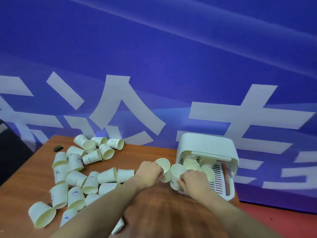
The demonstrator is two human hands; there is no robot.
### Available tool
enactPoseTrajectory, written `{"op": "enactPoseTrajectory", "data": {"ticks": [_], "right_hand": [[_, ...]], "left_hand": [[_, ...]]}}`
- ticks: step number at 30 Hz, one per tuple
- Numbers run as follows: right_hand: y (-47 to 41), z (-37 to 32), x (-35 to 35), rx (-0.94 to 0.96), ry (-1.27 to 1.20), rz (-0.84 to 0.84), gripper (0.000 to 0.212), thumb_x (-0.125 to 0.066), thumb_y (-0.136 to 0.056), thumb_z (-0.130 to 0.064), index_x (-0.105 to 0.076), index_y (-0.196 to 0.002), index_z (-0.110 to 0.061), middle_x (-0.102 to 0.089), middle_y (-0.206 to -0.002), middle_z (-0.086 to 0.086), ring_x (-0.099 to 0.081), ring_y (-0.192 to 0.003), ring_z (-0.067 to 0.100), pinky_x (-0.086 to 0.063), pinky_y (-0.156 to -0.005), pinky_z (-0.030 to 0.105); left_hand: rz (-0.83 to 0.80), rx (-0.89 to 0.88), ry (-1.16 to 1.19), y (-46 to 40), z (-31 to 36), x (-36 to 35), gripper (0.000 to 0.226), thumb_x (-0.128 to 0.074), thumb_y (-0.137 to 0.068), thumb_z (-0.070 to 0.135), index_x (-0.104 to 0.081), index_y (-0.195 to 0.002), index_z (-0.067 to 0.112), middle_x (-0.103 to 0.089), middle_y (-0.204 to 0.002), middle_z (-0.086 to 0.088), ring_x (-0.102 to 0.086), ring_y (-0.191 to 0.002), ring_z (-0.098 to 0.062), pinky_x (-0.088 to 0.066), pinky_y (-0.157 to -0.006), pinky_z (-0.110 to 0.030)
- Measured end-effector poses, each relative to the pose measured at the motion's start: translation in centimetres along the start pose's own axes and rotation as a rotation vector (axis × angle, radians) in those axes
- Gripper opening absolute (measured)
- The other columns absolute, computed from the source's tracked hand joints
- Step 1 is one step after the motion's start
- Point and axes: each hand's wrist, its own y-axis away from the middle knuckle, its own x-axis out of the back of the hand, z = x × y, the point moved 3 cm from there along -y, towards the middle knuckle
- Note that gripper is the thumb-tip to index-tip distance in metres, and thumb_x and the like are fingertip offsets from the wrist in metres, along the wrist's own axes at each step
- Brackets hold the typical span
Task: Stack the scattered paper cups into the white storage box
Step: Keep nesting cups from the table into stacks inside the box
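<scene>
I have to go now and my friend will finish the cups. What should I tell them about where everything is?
Left hand grips one paper cup, mouth up, beside the box.
Right hand grips another cup at the box's opening.
White storage box stands at the table's right end, front open; a few cups are already inside on its slatted tray.
Left to do: put in the two held cups, then gather the many cups lying scattered on the wooden table to the left.
</scene>
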Motion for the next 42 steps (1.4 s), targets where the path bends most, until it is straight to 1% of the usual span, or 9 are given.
{"op": "enactPoseTrajectory", "data": {"ticks": [3,6,13,18,23,27,35,37,42], "right_hand": [[1.9,2.6,-0.5,-0.038,-0.021,-0.007,0.038,-0.039,-0.098,-0.048,-0.068,-0.104,-0.024,-0.066,-0.104,0.004,-0.063,-0.097,0.028,-0.036,-0.069,0.033],[3.4,5.4,-0.8,-0.065,-0.039,-0.004,0.039,-0.039,-0.097,-0.049,-0.069,-0.102,-0.024,-0.067,-0.102,0.003,-0.064,-0.096,0.027,-0.043,-0.074,0.033],[6.8,11.8,-1.4,-0.147,-0.067,-0.012,0.036,-0.041,-0.098,-0.048,-0.069,-0.098,-0.025,-0.067,-0.101,0.0,-0.064,-0.094,0.024,-0.043,-0.072,0.031],[8.3,16.0,-1.9,-0.2,-0.083,0.004,0.037,-0.042,-0.097,-0.048,-0.07,-0.095,-0.024,-0.068,-0.096,0.0,-0.065,-0.092,0.024,-0.043,-0.071,0.031],[8.9,18.9,-2.9,-0.229,-0.116,-0.001,0.036,-0.043,-0.096,-0.048,-0.069,-0.091,-0.022,-0.067,-0.096,0.002,-0.064,-0.092,0.026,-0.037,-0.067,0.032],[8.6,20.3,-3.9,-0.239,-0.146,-0.019,0.036,-0.043,-0.096,-0.048,-0.069,-0.091,-0.023,-0.068,-0.095,0.001,-0.065,-0.092,0.025,-0.042,-0.071,0.033],[6.4,21.6,-5.1,-0.227,-0.196,-0.037,0.036,-0.043,-0.096,-0.048,-0.068,-0.089,-0.022,-0.068,-0.094,0.002,-0.065,-0.089,0.026,-0.041,-0.069,0.033],[6.0,21.6,-5.3,-0.222,-0.197,-0.035,0.037,-0.043,-0.096,-0.048,-0.069,-0.089,-0.022,-0.067,-0.094,0.001,-0.065,-0.088,0.025,-0.041,-0.068,0.032],[5.7,21.3,-5.2,-0.208,-0.201,-0.025,0.037,-0.043,-0.097,-0.047,-0.068,-0.087,-0.022,-0.065,-0.093,0.001,-0.064,-0.088,0.026,-0.037,-0.065,0.031]], "left_hand": [[0.012,-0.037,0.0,-1.0,2.9,0.7,0.033,-0.043,-0.099,0.04,-0.067,-0.095,0.018,-0.07,-0.096,-0.006,-0.064,-0.089,-0.033,-0.039,-0.069,-0.034],[0.043,-0.076,-0.001,-2.0,5.7,1.6,0.034,-0.043,-0.1,0.041,-0.067,-0.094,0.018,-0.07,-0.096,-0.007,-0.063,-0.09,-0.033,-0.036,-0.067,-0.033],[0.09,-0.128,-0.067,-4.6,12.2,2.7,0.036,-0.038,-0.101,0.04,-0.066,-0.094,0.017,-0.07,-0.096,-0.008,-0.063,-0.09,-0.035,-0.031,-0.064,-0.032],[0.068,-0.139,-0.115,-7.2,15.2,2.0,0.038,-0.035,-0.102,0.039,-0.066,-0.099,0.018,-0.069,-0.097,-0.008,-0.064,-0.091,-0.034,-0.04,-0.07,-0.034],[-0.024,-0.138,-0.175,-9.4,17.1,0.4,0.026,-0.045,-0.097,0.024,-0.069,-0.095,0.013,-0.07,-0.093,-0.012,-0.064,-0.086,-0.036,-0.044,-0.072,-0.035],[-0.094,-0.122,-0.208,-10.8,17.9,-0.7,0.022,-0.047,-0.096,0.02,-0.067,-0.095,0.012,-0.07,-0.096,-0.013,-0.064,-0.086,-0.035,-0.031,-0.063,-0.034],[-0.219,-0.106,-0.252,-13.0,18.2,-3.1,0.021,-0.047,-0.094,0.017,-0.066,-0.098,0.013,-0.069,-0.102,-0.013,-0.063,-0.091,-0.034,-0.031,-0.066,-0.034],[-0.22,-0.106,-0.26,-13.3,18.2,-3.4,0.022,-0.045,-0.095,0.018,-0.066,-0.1,0.013,-0.068,-0.103,-0.013,-0.063,-0.093,-0.034,-0.032,-0.067,-0.034],[-0.19,-0.106,-0.252,-13.5,17.9,-3.7,0.032,-0.042,-0.099,0.034,-0.066,-0.104,0.014,-0.068,-0.105,-0.012,-0.064,-0.096,-0.034,-0.034,-0.069,-0.034]]}}
